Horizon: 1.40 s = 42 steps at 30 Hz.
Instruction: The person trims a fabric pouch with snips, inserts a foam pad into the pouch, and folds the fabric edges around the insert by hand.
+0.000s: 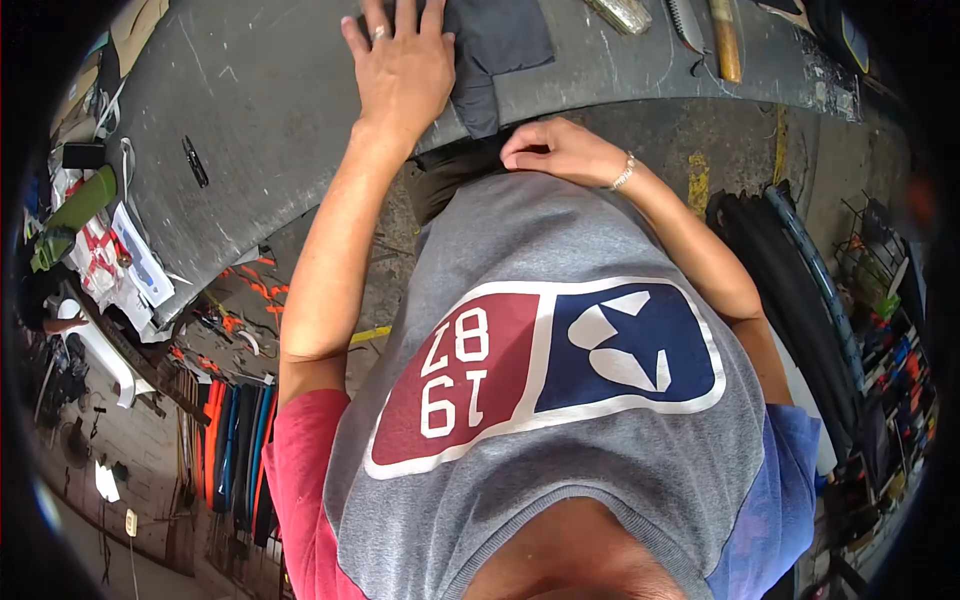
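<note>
My left hand (405,75) lies flat on the grey worktable (270,90), its fingers spread and a ring on one of them. Beside it, and partly against it, is a dark grey piece of fabric (515,40) that reaches the table's front edge. My right hand (565,150) is at my waist, just off that edge, with a bracelet at the wrist. Its fingers are curled in and the thumb and fingertips come together by the dark cloth (455,175) below my shirt hem; whatever they hold, if anything, is too small to tell.
A black pen (195,162) rests on the table's left part. Toward the back right are a clear-wrapped bundle (622,12), a dark-handled tool (686,25) and a wooden handle (727,40). Fabric rolls (790,290) stand right; orange scraps (262,285) lie on the floor left.
</note>
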{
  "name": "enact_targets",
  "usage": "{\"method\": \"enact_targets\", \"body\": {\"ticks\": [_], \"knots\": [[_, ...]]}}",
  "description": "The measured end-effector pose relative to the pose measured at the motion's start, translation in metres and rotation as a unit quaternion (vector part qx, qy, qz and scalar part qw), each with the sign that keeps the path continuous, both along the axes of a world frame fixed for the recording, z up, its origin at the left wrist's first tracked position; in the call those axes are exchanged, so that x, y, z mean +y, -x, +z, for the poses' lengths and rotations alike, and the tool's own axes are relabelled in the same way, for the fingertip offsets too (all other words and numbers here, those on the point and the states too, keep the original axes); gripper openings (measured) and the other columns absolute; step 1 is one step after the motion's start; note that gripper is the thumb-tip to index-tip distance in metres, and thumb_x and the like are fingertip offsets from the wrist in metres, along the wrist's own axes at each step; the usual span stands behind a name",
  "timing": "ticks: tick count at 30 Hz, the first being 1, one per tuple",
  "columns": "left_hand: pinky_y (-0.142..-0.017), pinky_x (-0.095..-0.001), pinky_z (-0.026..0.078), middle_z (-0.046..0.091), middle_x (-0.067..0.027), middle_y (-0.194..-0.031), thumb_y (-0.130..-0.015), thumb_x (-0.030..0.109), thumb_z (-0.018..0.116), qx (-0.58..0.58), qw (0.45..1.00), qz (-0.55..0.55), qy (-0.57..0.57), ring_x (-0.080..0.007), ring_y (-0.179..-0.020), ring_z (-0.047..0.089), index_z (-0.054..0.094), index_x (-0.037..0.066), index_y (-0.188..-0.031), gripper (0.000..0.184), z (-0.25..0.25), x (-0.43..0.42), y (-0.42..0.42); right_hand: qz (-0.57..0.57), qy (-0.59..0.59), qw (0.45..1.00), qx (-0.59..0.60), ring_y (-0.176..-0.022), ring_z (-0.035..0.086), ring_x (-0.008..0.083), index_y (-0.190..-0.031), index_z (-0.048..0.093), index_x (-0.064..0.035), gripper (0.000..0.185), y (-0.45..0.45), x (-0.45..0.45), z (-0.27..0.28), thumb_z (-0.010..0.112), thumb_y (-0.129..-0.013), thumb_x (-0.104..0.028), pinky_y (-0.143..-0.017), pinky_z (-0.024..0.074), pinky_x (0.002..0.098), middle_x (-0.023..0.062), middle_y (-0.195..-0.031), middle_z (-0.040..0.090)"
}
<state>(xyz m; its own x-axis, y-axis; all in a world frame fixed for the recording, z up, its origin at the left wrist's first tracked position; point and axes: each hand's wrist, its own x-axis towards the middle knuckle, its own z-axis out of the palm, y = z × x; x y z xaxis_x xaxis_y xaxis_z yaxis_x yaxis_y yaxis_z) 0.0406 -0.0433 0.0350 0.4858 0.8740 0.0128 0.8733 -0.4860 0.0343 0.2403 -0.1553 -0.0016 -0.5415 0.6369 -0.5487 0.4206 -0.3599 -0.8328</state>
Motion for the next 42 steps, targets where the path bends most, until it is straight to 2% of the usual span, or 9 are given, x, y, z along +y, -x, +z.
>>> {"method": "enact_targets", "body": {"ticks": [3,6,7,11,14,15,24,33,42], "knots": [[-0.123,-0.051,0.026,0.041,-0.0221,-0.156,-0.085,0.013,0.058,-0.125,0.986,-0.086,0.067,-0.0387,-0.149,0.034,0.045,-0.001,-0.147,0.064,-0.018,0.02,0.001,-0.161,0.113,0.972,0.13,-0.097,0.072,0.0146,-0.118,0.073,-0.0008,0.038,0.025,-0.012,-0.025,0.072,-0.098,-0.033,-0.082,0.0535,0.025,0.0068,-0.106,0.078],[-0.124,-0.0509,0.025,0.041,-0.0205,-0.157,-0.088,0.012,0.056,-0.167,0.981,-0.082,0.061,-0.0369,-0.149,0.035,0.045,0.0,-0.148,0.062,-0.027,0.017,0.002,-0.237,0.24,0.931,0.137,-0.094,0.074,0.014,-0.118,0.074,-0.0025,0.034,0.028,-0.009,-0.008,0.072,-0.098,-0.03,-0.078,0.0541,0.0241,0.0072,-0.107,0.078],[-0.124,-0.0507,0.024,0.041,-0.0199,-0.157,-0.09,0.012,0.055,-0.171,0.98,-0.082,0.057,-0.0369,-0.149,0.035,0.045,0.001,-0.148,0.06,-0.029,0.016,0.003,-0.272,0.248,0.918,0.146,-0.089,0.075,0.016,-0.115,0.073,0.0017,0.032,0.029,-0.01,-0.008,0.078,-0.093,-0.021,-0.073,0.0585,0.0243,0.0092,-0.104,0.078],[-0.124,-0.0499,0.023,0.042,-0.0179,-0.158,-0.099,0.014,0.05,-0.178,0.979,-0.079,0.05,-0.0366,-0.148,0.035,0.046,0.005,-0.149,0.051,-0.03,0.014,0.003,-0.354,0.19,0.903,0.154,-0.079,0.075,0.0147,-0.113,0.072,0.004,0.033,0.037,-0.02,-0.006,0.079,-0.091,-0.02,-0.064,0.056,0.0228,0.0104,-0.1,0.078],[-0.124,-0.0497,0.023,0.042,-0.0175,-0.158,-0.103,0.017,0.049,-0.173,0.981,-0.081,0.04,-0.0363,-0.148,0.036,0.047,0.006,-0.148,0.047,-0.031,0.016,0.003,-0.334,0.111,0.933,0.07,-0.084,0.075,0.0128,-0.113,0.071,0.0029,0.026,0.046,-0.015,0.006,0.074,-0.096,-0.017,-0.065,0.0534,0.0205,0.0084,-0.099,0.078],[-0.124,-0.0497,0.023,0.043,-0.0175,-0.157,-0.103,0.018,0.049,-0.171,0.981,-0.082,0.037,-0.0363,-0.148,0.036,0.048,0.006,-0.148,0.047,-0.031,0.016,0.003,-0.341,0.09,0.926,0.136,-0.082,0.074,0.0115,-0.113,0.069,0.0032,0.028,0.052,-0.018,-0.011,0.076,-0.094,-0.017,-0.063,0.0547,0.0218,0.0079,-0.097,0.077],[-0.124,-0.0501,0.023,0.043,-0.0166,-0.157,-0.104,0.019,0.048,-0.164,0.983,-0.081,0.03,-0.0349,-0.148,0.036,0.048,0.006,-0.148,0.046,-0.034,0.017,0.003,-0.324,0.089,0.939,0.08,-0.083,0.076,0.013,-0.079,0.05,-0.0054,0.026,0.053,-0.018,-0.001,0.06,-0.102,-0.012,-0.063,0.0566,0.0247,0.0099,-0.096,0.078],[-0.124,-0.0503,0.023,0.042,-0.0152,-0.158,-0.106,0.02,0.045,-0.146,0.986,-0.073,0.033,-0.0337,-0.15,0.034,0.046,0.006,-0.15,0.046,-0.034,0.017,0.0,-0.327,0.052,0.941,0.074,-0.08,0.074,0.011,-0.087,0.06,-0.0015,0.016,0.047,-0.025,0.001,0.06,-0.101,-0.01,-0.068,0.0558,0.0258,0.0083,-0.089,0.077],[-0.125,-0.0513,0.019,0.039,-0.0184,-0.16,-0.092,0.058,0.063,-0.141,0.986,-0.074,0.047,-0.0351,-0.151,0.031,0.042,0.004,-0.153,0.084,-0.027,0.015,-0.001,-0.386,-0.085,0.918,-0.041,-0.074,0.073,0.0114,-0.085,0.062,-0.0012,0.016,0.053,-0.027,0.006,0.067,-0.096,-0.013,-0.067,0.0561,0.0286,0.0077,-0.08,0.076]]}}
